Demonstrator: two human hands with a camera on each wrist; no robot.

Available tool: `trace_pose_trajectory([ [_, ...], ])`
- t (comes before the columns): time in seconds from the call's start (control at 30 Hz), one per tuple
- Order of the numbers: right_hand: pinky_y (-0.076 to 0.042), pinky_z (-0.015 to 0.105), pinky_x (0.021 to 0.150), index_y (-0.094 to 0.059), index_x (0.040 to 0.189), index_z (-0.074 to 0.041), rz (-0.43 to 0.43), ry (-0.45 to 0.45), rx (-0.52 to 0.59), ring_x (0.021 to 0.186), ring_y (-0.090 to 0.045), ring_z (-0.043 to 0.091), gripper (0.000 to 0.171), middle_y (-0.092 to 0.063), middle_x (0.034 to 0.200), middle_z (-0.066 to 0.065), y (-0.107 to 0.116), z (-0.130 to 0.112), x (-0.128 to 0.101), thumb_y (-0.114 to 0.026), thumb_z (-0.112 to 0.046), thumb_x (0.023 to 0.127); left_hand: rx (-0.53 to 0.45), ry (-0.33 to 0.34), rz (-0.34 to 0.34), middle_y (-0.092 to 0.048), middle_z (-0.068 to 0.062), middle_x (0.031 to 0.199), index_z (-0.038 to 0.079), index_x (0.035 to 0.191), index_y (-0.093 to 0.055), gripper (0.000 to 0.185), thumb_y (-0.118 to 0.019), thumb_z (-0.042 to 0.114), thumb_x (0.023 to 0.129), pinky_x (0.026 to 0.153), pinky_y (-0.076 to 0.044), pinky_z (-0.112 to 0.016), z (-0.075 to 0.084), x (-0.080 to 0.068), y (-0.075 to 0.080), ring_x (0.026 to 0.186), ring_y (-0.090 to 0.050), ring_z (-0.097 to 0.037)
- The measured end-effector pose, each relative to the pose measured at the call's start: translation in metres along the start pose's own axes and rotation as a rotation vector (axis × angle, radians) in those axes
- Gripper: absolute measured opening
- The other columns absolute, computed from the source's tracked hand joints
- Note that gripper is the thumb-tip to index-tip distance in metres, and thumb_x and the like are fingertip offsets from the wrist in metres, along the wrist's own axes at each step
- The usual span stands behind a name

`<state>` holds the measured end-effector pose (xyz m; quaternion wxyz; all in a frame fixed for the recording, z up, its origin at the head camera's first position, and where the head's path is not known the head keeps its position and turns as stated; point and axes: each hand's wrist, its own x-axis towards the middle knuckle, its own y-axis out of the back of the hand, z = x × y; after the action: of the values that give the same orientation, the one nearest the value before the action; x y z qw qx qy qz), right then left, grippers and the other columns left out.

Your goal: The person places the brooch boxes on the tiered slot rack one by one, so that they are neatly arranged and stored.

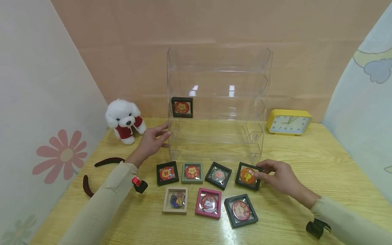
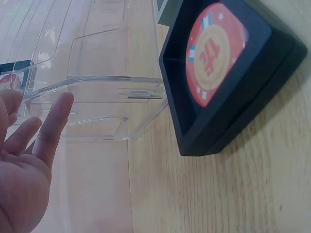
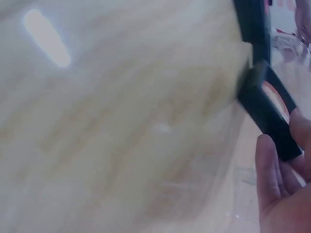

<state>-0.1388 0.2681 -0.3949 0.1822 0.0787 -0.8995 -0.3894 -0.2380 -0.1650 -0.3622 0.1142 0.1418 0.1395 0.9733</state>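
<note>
Clear acrylic shelf rack [image 1: 218, 102] standing upright at 12 o'clock, tiers running 9-to-3, one framed badge [image 1: 182, 107] already sitting at the 9 o'clock end of a middle tier. Left hand [image 1: 152, 140] resting flat-fingered against the rack's lower left edge, holding nothing. Right hand [image 1: 280, 177] pinching the black frame with orange badge [image 1: 248, 175], lying at 5 o'clock of the rack, just off its front right corner. Right hand clearly nearer. Hands well apart.

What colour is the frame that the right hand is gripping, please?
Black frame, holding an orange badge; head view.
</note>
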Motion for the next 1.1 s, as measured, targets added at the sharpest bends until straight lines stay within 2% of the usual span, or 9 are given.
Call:
trace_pose_trajectory([
  [0.13,-0.052,0.023,0.045,-0.071,0.098,-0.005,0.035,0.067,0.045,0.058,-0.062,0.01,0.018,-0.069,0.082,0.0,0.01,-0.001,0.004,-0.076,-0.007,0.081,-0.001,-0.002,-0.004,-0.039,-0.009,0.145,0.003,0.14,-0.044,0.045,-0.055,0.007,0.097,0.067,-0.059,-0.036,0.0,0.0,-0.001,0.118,-0.051,-0.033],
  [0.37,-0.054,0.019,0.052,-0.074,0.095,-0.007,0.09,0.175,-0.013,0.064,-0.062,0.008,0.018,-0.069,0.088,0.003,0.034,-0.011,0.022,-0.077,-0.002,0.078,-0.009,-0.013,-0.001,-0.041,-0.01,0.144,0.004,0.139,-0.046,0.044,-0.056,0.008,0.096,0.065,-0.06,-0.034,0.0,0.0,-0.003,0.117,-0.052,-0.033],
  [0.57,-0.054,0.016,0.056,-0.075,0.093,-0.006,0.133,0.158,-0.061,0.07,-0.063,0.004,0.016,-0.069,0.089,0.007,0.059,-0.025,0.049,-0.078,-0.007,0.078,-0.027,-0.025,-0.011,-0.04,-0.01,0.145,0.002,0.139,-0.044,0.044,-0.056,0.008,0.097,0.066,-0.06,-0.035,0.0,0.0,-0.004,0.117,-0.051,-0.034],
  [0.73,-0.053,0.013,0.056,-0.075,0.094,-0.004,0.155,0.135,-0.052,0.071,-0.062,0.001,0.017,-0.069,0.087,0.009,0.073,-0.04,0.074,-0.079,-0.01,0.079,-0.034,-0.031,-0.008,-0.04,-0.01,0.145,0.002,0.139,-0.045,0.044,-0.056,0.007,0.097,0.066,-0.06,-0.036,-0.001,0.001,-0.006,0.116,-0.052,-0.034],
  [0.83,-0.051,0.015,0.053,-0.076,0.096,-0.007,0.159,0.1,-0.068,0.071,-0.063,0.005,0.018,-0.069,0.088,0.007,0.075,-0.049,0.086,-0.079,-0.016,0.08,-0.035,-0.029,-0.003,-0.04,-0.01,0.145,0.002,0.139,-0.045,0.044,-0.056,0.007,0.097,0.067,-0.059,-0.037,-0.003,0.001,-0.006,0.116,-0.052,-0.034],
  [0.93,-0.048,0.018,0.047,-0.076,0.097,-0.008,0.146,0.103,-0.088,0.07,-0.063,0.009,0.021,-0.069,0.089,0.008,0.077,-0.057,0.096,-0.078,-0.021,0.081,-0.036,-0.026,-0.002,-0.04,-0.01,0.145,0.002,0.139,-0.045,0.044,-0.056,0.007,0.097,0.068,-0.059,-0.039,-0.004,0.0,-0.006,0.116,-0.052,-0.034],
  [1.1,-0.047,0.017,0.047,-0.075,0.097,-0.005,0.149,0.14,-0.051,0.071,-0.063,0.007,0.02,-0.069,0.092,0.01,0.079,-0.07,0.114,-0.076,-0.018,0.083,-0.035,-0.031,0.001,-0.039,-0.01,0.145,0.002,0.139,-0.044,0.044,-0.056,0.007,0.097,0.068,-0.059,-0.04,-0.003,-0.001,-0.009,0.115,-0.052,-0.034],
])
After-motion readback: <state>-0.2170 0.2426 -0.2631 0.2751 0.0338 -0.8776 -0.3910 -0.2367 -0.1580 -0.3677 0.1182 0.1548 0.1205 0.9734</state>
